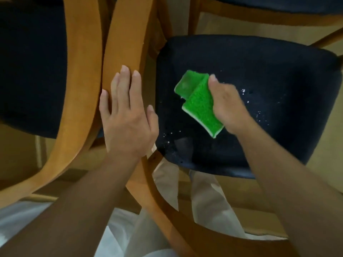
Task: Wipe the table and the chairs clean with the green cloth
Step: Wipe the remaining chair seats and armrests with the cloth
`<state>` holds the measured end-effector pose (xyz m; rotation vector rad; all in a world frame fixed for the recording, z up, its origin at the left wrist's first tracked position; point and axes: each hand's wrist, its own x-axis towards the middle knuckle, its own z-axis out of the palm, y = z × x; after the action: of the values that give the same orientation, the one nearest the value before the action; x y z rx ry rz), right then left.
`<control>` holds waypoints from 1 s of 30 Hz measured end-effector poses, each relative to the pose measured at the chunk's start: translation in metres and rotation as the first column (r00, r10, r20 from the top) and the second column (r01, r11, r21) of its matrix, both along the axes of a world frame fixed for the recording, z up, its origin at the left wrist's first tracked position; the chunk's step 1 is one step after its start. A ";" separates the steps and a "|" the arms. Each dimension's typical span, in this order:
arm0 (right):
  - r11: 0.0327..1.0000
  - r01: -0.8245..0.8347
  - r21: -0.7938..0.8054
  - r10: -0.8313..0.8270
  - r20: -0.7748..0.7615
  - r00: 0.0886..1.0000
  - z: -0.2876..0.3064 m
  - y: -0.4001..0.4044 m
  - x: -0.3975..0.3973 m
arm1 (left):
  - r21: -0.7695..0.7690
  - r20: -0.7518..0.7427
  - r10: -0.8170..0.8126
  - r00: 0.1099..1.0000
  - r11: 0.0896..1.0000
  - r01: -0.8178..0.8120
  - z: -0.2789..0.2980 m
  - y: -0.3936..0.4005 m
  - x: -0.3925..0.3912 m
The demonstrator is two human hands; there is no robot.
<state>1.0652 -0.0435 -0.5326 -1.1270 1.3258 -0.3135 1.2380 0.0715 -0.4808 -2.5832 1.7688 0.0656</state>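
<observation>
A folded green cloth (198,102) with a white underside lies on the dark seat (259,71) of a wooden chair. My right hand (226,106) grips the cloth's right side and holds it against the seat. White crumbs (259,114) speckle the seat to the right of the cloth and near its front left corner. My left hand (128,115) rests flat, fingers straight, on the curved wooden backrest (122,43) of that chair.
A second chair with a dark seat (31,71) and a curved wooden back (81,71) stands close on the left. Another dark seat (278,4) shows at the top right. Beige floor (315,191) lies below. My pale trousers (209,201) show under the chair.
</observation>
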 end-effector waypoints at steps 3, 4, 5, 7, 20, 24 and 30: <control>0.857 -0.376 -0.352 0.332 -0.182 0.926 -0.013 -0.034 0.025 | 0.006 0.005 0.003 1.000 1.000 -0.003 -0.002 -0.001 0.001; 0.756 -0.494 -0.428 0.408 -0.281 0.869 -0.020 -0.037 0.034 | 0.010 0.005 0.011 1.000 1.000 -0.011 -0.003 -0.001 0.001; 0.662 -0.594 -0.457 0.460 -0.379 0.803 -0.028 -0.036 0.043 | 0.007 0.008 0.017 1.000 1.000 -0.017 -0.004 -0.001 0.002; 0.534 -0.781 -0.325 0.539 -0.581 0.610 -0.050 -0.031 0.058 | -0.001 0.005 0.018 1.000 1.000 -0.018 -0.004 -0.001 0.002; 0.467 -0.838 -0.284 0.400 -0.777 0.487 -0.126 -0.014 0.104 | -0.025 -0.053 0.017 0.998 1.000 -0.019 -0.002 -0.002 0.003; 0.421 -0.858 -0.296 0.402 -0.787 0.469 -0.128 0.031 0.091 | -0.008 -0.063 0.019 0.998 1.000 -0.019 -0.001 -0.003 0.003; 0.176 -0.954 -0.242 0.626 -0.721 0.298 -0.115 0.149 0.025 | -0.016 -0.083 0.013 0.996 1.000 -0.014 0.000 -0.003 0.003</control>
<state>1.0898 0.1055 -0.6475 -2.5454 0.7148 0.4467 1.2414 0.0689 -0.4811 -2.6412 1.7857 0.1612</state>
